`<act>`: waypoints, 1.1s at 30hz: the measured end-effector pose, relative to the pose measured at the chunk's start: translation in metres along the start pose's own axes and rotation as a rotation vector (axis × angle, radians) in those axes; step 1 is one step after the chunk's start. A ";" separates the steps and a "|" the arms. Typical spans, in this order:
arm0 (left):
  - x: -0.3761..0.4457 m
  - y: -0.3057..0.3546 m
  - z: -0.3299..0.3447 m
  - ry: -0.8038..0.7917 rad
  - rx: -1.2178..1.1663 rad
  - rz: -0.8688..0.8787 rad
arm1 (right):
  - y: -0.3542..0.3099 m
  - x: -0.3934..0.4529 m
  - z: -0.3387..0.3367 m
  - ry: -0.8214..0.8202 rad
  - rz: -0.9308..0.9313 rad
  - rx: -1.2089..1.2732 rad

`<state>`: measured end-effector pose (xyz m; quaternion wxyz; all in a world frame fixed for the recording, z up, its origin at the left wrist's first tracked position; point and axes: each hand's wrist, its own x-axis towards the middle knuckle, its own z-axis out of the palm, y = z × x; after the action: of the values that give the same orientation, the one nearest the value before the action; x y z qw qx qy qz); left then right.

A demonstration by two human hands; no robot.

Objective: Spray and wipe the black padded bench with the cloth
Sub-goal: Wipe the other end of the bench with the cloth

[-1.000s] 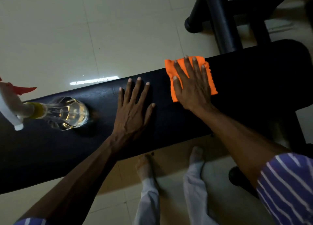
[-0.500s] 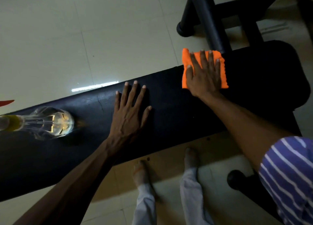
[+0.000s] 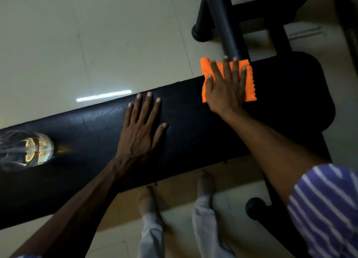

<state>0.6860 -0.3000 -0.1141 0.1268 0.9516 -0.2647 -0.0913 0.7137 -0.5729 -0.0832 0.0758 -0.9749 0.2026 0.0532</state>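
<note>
**Cloth pressed flat at far edge of bench**

Bench (image 3: 193,133), black and padded, runs across the view from lower left to upper right, over pale floor tiles (image 3: 96,34). Right hand (image 3: 224,89) lies palm-down on the orange cloth (image 3: 249,87), fingers spread and straight, pinning it to the pad rather than clutching it. Cloth sits at the bench's far edge; its top left corner overhangs the edge. Left hand (image 3: 141,129) rests flat and empty on the bench surface, fingers splayed, between the cloth and the bottle, touching neither. Clear spray bottle (image 3: 27,151) stands on the pad at the left edge of the view; only its body shows. Black frame tubes (image 3: 224,25) rise beyond the cloth. Striped sleeve (image 3: 325,207) covers the right upper arm. Person's bare feet (image 3: 147,201) show on the floor below the near edge.
</note>
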 end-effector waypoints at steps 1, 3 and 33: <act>0.000 0.001 -0.001 -0.006 -0.003 -0.006 | -0.013 -0.011 0.004 0.016 -0.002 0.006; 0.001 0.005 -0.005 -0.021 -0.028 -0.031 | -0.026 -0.045 0.010 0.026 -0.145 0.014; 0.085 0.115 0.004 -0.053 -0.119 0.132 | 0.128 -0.044 -0.019 0.007 -0.414 -0.076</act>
<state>0.7014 -0.4409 -0.0941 0.1818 0.9201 -0.3243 -0.1235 0.6237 -0.6751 -0.0747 0.0477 -0.9980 -0.0038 0.0408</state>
